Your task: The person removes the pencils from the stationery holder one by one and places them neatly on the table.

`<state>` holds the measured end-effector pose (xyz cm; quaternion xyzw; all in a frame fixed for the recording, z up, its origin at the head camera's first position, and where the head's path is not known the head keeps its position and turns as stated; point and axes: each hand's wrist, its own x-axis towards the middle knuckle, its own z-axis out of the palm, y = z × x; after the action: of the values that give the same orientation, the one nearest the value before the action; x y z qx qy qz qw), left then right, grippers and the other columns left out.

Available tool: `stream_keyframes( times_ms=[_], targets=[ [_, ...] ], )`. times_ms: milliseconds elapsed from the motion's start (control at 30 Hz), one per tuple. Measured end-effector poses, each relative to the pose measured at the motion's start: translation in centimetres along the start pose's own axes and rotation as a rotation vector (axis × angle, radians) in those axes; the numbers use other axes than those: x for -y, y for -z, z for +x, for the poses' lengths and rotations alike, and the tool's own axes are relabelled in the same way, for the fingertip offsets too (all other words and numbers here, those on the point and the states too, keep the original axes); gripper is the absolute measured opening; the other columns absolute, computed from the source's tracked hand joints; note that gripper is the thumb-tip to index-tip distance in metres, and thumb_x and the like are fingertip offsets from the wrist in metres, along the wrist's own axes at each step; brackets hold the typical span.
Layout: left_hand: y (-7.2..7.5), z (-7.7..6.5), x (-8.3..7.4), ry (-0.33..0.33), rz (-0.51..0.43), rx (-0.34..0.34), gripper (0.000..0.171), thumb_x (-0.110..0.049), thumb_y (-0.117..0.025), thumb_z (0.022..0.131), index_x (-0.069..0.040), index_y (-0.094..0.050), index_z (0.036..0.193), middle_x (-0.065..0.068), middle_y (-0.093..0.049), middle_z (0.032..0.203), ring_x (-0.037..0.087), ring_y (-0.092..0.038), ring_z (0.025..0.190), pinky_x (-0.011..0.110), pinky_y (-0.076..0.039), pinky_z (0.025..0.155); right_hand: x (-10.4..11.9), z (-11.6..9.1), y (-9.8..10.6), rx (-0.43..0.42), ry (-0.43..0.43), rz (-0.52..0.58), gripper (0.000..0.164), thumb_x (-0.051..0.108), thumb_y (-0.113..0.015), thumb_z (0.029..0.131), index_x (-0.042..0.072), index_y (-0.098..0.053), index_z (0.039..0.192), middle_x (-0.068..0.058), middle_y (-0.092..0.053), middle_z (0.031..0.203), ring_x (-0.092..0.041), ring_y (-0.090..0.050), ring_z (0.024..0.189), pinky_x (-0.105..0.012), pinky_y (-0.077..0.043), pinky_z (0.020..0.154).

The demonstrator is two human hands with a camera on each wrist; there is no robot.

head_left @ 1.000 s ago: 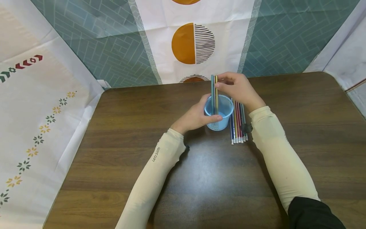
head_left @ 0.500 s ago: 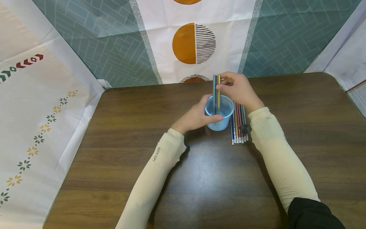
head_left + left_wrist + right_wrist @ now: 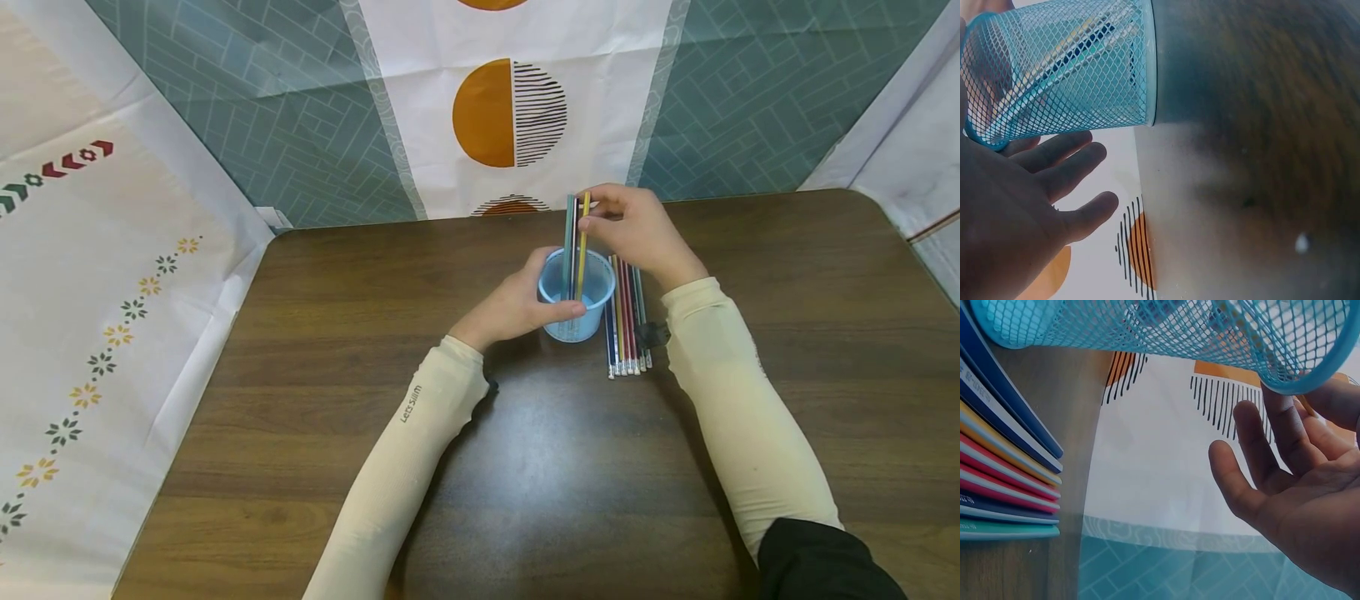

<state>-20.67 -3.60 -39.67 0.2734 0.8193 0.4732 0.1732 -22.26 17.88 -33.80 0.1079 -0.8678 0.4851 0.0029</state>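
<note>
A light blue mesh pencil cup (image 3: 592, 312) stands upright on the table, and my left hand (image 3: 517, 304) holds it from the left, thumb at the near side of the rim. Inside the cup, teal and dark pencils (image 3: 568, 242) stand at its left. My right hand (image 3: 637, 233) pinches a yellow pencil (image 3: 582, 262) near its top, the lower end inside the cup. In the left wrist view, pencils (image 3: 1075, 53) show through the mesh (image 3: 1104, 103). The right wrist view shows my right hand (image 3: 1310, 481) by the cup's rim, its grip partly hidden.
To the right of the cup, several pencils (image 3: 624, 325) lie side by side on the brown wooden table (image 3: 360, 400), eraser ends toward me. Their coloured barrels (image 3: 1010, 462) fill the left of the right wrist view. A patterned cloth (image 3: 420, 100) hangs behind the table.
My right hand has shifted slightly right, and the yellow pencil now stands apart from the teal and dark ones. The left hand and cup have hardly moved.
</note>
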Motion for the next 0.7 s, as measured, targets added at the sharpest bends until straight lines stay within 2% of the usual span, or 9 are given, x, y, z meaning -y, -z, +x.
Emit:
stream_keyframes(
  times_ms=[167, 367, 500, 700],
  targets=[
    [0.0, 0.1, 0.0, -0.002, -0.001, 0.003, 0.088, -0.047, -0.079, 0.086, -0.019, -0.025, 0.15, 0.003, -0.056, 0.13, 0.016, -0.058, 0.112, 0.034, -0.05, 0.096, 0.1, -0.1, 0.4, -0.001, -0.018, -0.007, 0.038, 0.018, -0.065, 0.1, 0.008, -0.062, 0.136, -0.016, -0.068, 0.108, -0.024, -0.055, 0.102, -0.04, -0.043, 0.085],
    [0.1, 0.1, 0.0, -0.009, 0.012, 0.004, 0.087, -0.045, -0.079, 0.086, -0.019, -0.026, 0.15, 0.003, -0.057, 0.129, 0.016, -0.059, 0.111, 0.034, -0.05, 0.097, 0.2, -0.2, 0.8, -0.001, -0.032, 0.01, 0.045, 0.021, -0.068, 0.098, 0.008, -0.059, 0.14, -0.016, -0.068, 0.109, -0.025, -0.056, 0.11, -0.047, -0.043, 0.096],
    [0.1, 0.1, 0.0, -0.001, 0.02, 0.003, 0.088, -0.046, -0.079, 0.086, -0.019, -0.025, 0.15, 0.003, -0.057, 0.13, 0.017, -0.058, 0.112, 0.034, -0.049, 0.097, 0.1, -0.2, 0.9, -0.002, -0.027, 0.012, 0.046, 0.02, -0.067, 0.098, 0.007, -0.057, 0.141, -0.015, -0.069, 0.107, -0.024, -0.055, 0.112, -0.047, -0.043, 0.098],
    [0.0, 0.0, -0.2, 0.024, 0.041, -0.01, 0.099, -0.051, -0.079, 0.084, -0.023, -0.018, 0.157, 0.004, -0.055, 0.134, 0.017, -0.057, 0.114, 0.038, -0.048, 0.099, 0.3, -0.3, 1.1, 0.002, -0.022, 0.037, 0.046, 0.017, -0.062, 0.098, 0.007, -0.056, 0.142, -0.014, -0.071, 0.105, -0.022, -0.053, 0.119, -0.047, -0.041, 0.101]
  ],
)
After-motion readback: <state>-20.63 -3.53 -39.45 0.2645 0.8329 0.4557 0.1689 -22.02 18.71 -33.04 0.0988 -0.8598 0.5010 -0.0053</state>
